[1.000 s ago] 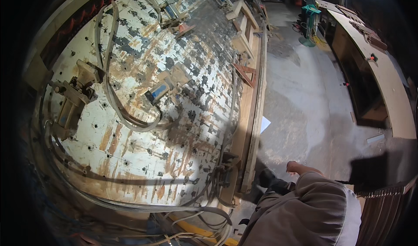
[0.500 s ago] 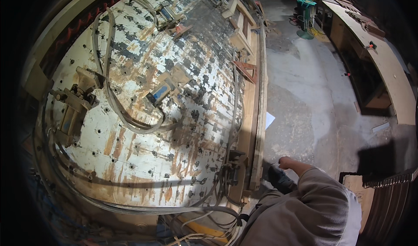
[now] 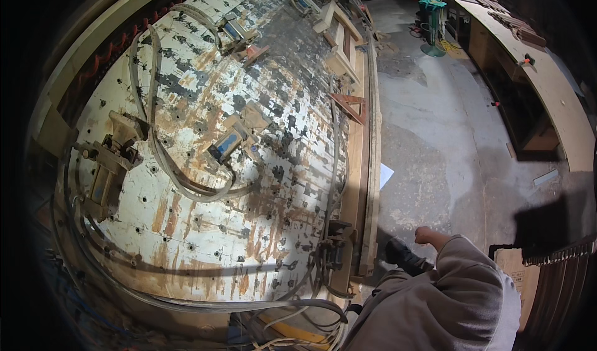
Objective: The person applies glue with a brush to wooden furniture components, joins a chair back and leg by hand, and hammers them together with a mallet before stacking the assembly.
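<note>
My right hand (image 3: 425,235) hangs beside my body over the concrete floor, its fingers curled in and nothing visible in them. A loose grey-brown sleeve (image 3: 463,273) covers that arm. Just left of the hand my dark shoe (image 3: 405,256) shows on the floor. My left hand is out of the picture. To my left spreads a wide worktable (image 3: 186,226) with a worn white, brown-stained top full of holes. Clamp fixtures with blue parts (image 3: 227,144) stand on it, and grey hoses (image 3: 157,102) loop across it.
Long boards (image 3: 367,164) run along the table's right edge, with a reddish triangular frame (image 3: 349,107) on them. A white sheet (image 3: 385,175) lies on the floor. A long bench (image 3: 547,96) stands at the right, a green stand (image 3: 433,40) farther off. Cables (image 3: 305,338) gather near my feet.
My right hand has swung a little to the right, and more of my dark shoe shows. The view has shifted slightly; the table and its fixtures look unchanged.
</note>
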Motion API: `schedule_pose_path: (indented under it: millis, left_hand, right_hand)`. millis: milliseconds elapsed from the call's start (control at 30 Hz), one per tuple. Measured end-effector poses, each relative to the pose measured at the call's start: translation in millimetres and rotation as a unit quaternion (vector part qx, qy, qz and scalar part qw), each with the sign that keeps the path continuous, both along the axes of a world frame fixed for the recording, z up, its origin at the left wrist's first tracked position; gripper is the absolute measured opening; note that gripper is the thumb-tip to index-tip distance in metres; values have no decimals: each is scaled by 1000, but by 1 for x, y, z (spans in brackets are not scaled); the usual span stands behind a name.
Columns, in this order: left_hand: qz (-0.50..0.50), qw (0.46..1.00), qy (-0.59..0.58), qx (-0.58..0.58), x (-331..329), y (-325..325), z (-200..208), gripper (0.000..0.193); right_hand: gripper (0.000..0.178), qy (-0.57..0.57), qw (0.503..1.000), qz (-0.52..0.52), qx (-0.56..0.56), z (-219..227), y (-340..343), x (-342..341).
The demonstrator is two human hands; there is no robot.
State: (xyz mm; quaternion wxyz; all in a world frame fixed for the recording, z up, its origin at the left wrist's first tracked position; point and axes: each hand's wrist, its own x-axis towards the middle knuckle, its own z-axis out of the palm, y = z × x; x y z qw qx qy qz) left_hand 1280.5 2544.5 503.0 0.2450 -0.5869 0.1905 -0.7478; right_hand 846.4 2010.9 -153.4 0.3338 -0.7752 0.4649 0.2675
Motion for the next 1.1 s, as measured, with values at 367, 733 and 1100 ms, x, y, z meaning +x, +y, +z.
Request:
schedule_pose_path:
  millis: [367,733,1100]
  left_hand:
    - [74,997,6,-20,1,15,36,36]
    - [63,998,-7,-17,-9,-4,-1,41]
    - [72,996,5,-44,3,7,27,34]
  right_hand:
    - [39,-52,997,60,10,22,5,49]
    - [43,-16,998,54,21,-31,-8,45]
    - [47,29,997,41,60,-13,5,56]
